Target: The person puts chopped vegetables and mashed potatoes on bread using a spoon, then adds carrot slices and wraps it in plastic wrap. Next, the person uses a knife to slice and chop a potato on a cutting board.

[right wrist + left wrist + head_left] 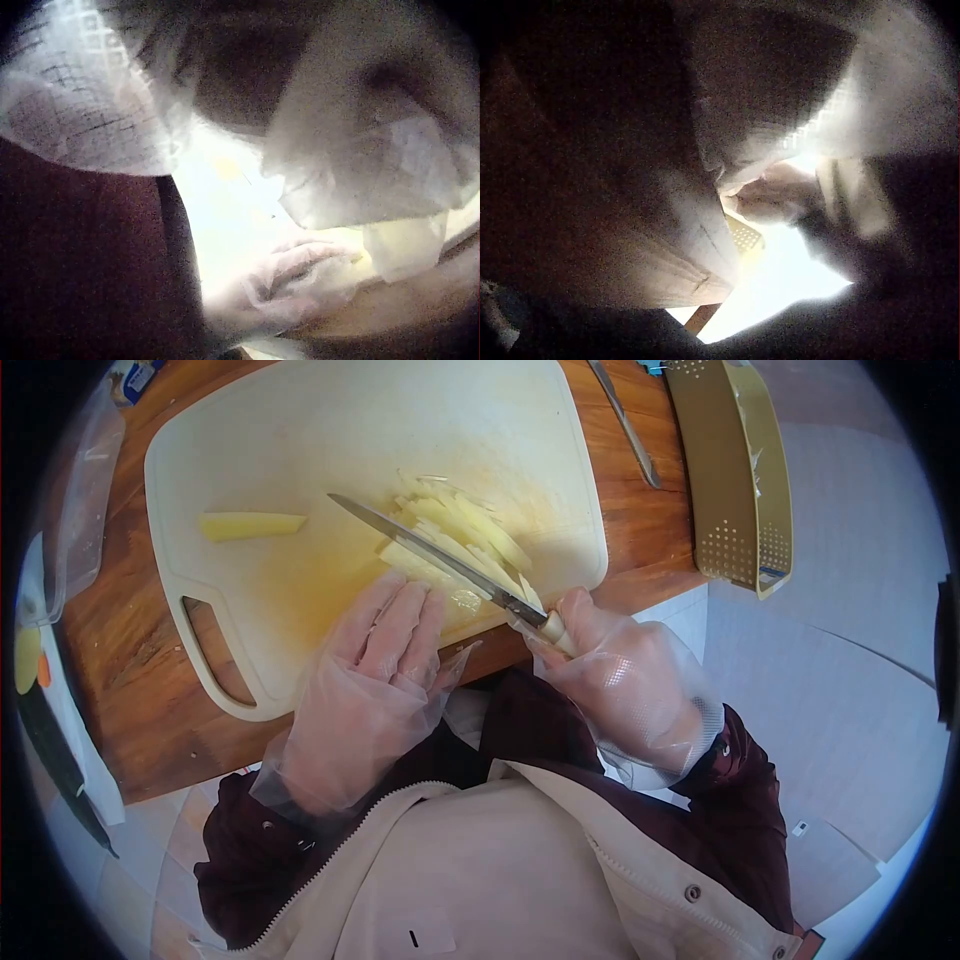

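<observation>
On a cream cutting board (330,420) lies a pile of pale yellow potato sticks and slices (470,530). A single potato wedge (252,525) rests apart on the board's left side. My right hand (630,675), in a clear plastic glove, grips the pale handle of a kitchen knife (420,545); its blade slants up and left across the pile. The gloved left hand (370,650) rests at the board's near edge, fingers extended and fingertips against the nearest potato piece; its thumb is hidden. The right wrist view also shows the left hand (300,277), while the left wrist view is mostly dark.
Right of the board, a table knife (628,425) lies on the wooden table (650,550), beside a tan perforated basket (740,480). On the left stand a clear plastic container (90,500) and a cucumber (60,760). The table's front edge runs just below the board.
</observation>
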`<state>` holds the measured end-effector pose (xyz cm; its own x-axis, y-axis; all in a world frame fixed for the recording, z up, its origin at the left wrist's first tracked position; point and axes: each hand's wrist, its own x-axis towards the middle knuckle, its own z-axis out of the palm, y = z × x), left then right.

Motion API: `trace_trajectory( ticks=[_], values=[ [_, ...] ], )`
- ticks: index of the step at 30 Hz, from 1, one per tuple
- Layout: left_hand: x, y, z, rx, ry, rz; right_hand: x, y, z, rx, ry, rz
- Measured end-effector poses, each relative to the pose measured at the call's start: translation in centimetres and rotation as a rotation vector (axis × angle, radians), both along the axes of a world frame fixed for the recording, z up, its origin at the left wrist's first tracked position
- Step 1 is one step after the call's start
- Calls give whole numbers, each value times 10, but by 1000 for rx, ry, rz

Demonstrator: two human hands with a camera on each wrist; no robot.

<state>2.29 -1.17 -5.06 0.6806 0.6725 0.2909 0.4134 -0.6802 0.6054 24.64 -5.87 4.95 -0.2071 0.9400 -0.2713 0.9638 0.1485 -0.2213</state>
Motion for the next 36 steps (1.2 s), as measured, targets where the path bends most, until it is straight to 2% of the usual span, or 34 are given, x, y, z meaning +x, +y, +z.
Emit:
trace_trajectory(
  ticks=[1,7,11,14,16,23,26,28,29,31,35,36],
  values=[
    [0,0,0,-4,-7,3,-1,0,0,-34,-11,-64],
    [1,0,0,-6,-10,15,-2,1,-4,-27,-37,-101],
    [0,2,-1,-4,8,-5,0,2,-2,-19,-40,-31],
    [1,1,-1,39,13,7,-3,2,0,-76,-11,-133],
    [1,1,-1,31,12,6,-5,3,1,-83,-84,-71],
    [1,0,-2,-4,-2,5,3,2,-28,-71,-104,63],
    [1,0,0,13,5,15,7,-1,-36,69,-128,185],
    [-3,0,2,24,-14,8,6,-2,-42,110,91,-133],
    [-5,0,3,23,-31,1,7,-1,-40,117,92,-129],
    [-13,-6,5,42,-27,43,9,1,-31,-105,276,-291],
    [-31,-9,14,42,51,147,4,1,-14,-134,333,-370],
    [-31,-7,19,46,57,146,5,0,-12,-63,287,-276]
  ],
)
